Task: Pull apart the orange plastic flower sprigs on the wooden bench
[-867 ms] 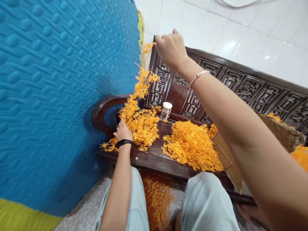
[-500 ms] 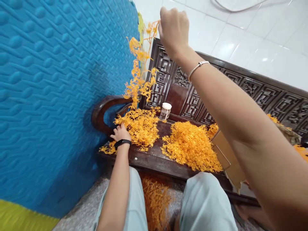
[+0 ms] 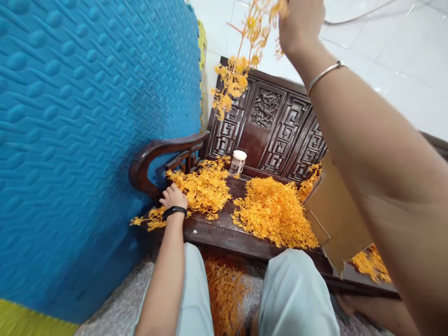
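Observation:
My right hand [image 3: 301, 25], wearing a bangle at the wrist, is raised at the top of the head view. It is closed on an orange artificial flower spray [image 3: 234, 77], which dangles to the left with its lower end in the air. Part of the spray and the fingertips lie out of frame or behind the hand. My left hand [image 3: 174, 198], with a black wristband, rests at the left edge of a loose orange flower pile [image 3: 206, 189]. Its fingers are spread, and no grip shows. A second, denser orange pile [image 3: 276, 212] lies to the right on the bench seat.
The dark carved wooden bench [image 3: 224, 235] has a curved armrest [image 3: 140, 170] at left. A lidded clear jar [image 3: 238, 163] stands at its back. Cardboard [image 3: 341, 219] leans at right. Blue foam mats [image 3: 87, 140] wall the left side. Orange stems [image 3: 226, 296] lie between my knees.
My right hand has moved up and to the right, and the spray has lifted clear of the left pile. My left hand has stayed almost in place.

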The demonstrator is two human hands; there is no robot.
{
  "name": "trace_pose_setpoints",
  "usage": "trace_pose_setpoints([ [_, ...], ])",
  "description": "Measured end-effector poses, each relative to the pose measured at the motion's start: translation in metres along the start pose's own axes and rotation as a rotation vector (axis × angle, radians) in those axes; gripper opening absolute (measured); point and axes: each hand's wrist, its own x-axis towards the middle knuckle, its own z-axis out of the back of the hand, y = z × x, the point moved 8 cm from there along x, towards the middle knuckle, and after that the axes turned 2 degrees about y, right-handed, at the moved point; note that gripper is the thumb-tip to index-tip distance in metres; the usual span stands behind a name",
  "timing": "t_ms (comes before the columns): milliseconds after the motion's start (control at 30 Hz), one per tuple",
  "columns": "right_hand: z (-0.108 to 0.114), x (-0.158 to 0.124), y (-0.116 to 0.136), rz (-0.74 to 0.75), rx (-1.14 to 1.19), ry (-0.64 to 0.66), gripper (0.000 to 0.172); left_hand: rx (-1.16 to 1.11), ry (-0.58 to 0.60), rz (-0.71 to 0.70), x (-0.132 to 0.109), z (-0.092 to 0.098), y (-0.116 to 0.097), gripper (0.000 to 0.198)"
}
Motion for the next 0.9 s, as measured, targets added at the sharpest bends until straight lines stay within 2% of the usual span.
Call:
trace_pose_setpoints([
  [67,0.003,-0.018,-0.010,-0.054,-0.047,-0.061,0.033,-0.024,-0.012,-0.075,-0.002,0.006,-0.009,0.049],
  [100,0.001,-0.026,-0.014,-0.058,-0.070,-0.049,0.030,-0.034,-0.008,-0.110,-0.004,0.007,-0.012,0.055],
  [200,-0.021,-0.051,-0.023,-0.018,-0.094,0.145,0.029,-0.050,0.028,-0.160,-0.007,0.008,-0.015,0.063],
  [300,-0.045,-0.084,-0.039,-0.007,-0.098,0.360,0.031,-0.063,0.082,-0.130,-0.006,0.013,-0.012,0.063],
  [333,-0.049,-0.096,-0.045,-0.013,-0.090,0.381,0.030,-0.070,0.108,-0.124,-0.005,0.017,-0.012,0.064],
  [400,-0.047,-0.119,-0.057,-0.022,-0.027,0.318,0.027,-0.091,0.164,-0.153,-0.005,0.029,-0.017,0.066],
  [500,-0.039,-0.157,-0.071,0.020,0.135,0.245,0.023,-0.155,0.185,-0.327,-0.016,0.063,-0.045,0.068],
  [600,-0.029,-0.199,-0.077,0.123,0.309,0.229,0.020,-0.291,0.164,-0.557,-0.047,0.099,-0.087,0.080],
  [633,-0.026,-0.215,-0.079,0.150,0.362,0.225,0.019,-0.391,0.166,-0.624,-0.060,0.109,-0.101,0.079],
  [667,-0.024,-0.232,-0.079,0.169,0.410,0.230,0.019,-0.637,0.190,-0.678,-0.073,0.120,-0.114,0.076],
  [733,-0.025,-0.268,-0.078,0.184,0.489,0.249,0.020,-1.028,0.324,-0.773,-0.098,0.130,-0.138,0.070],
  [767,-0.028,-0.286,-0.076,0.183,0.518,0.254,0.022,-1.149,0.439,-0.809,-0.111,0.129,-0.150,0.069],
  [833,-0.034,-0.319,-0.069,0.175,0.563,0.245,0.024,-1.186,0.783,-0.854,-0.140,0.111,-0.171,0.075],
  [900,-0.043,-0.347,-0.054,0.202,0.582,0.255,0.025,-1.087,1.099,-0.856,-0.168,0.085,-0.180,0.077],
])
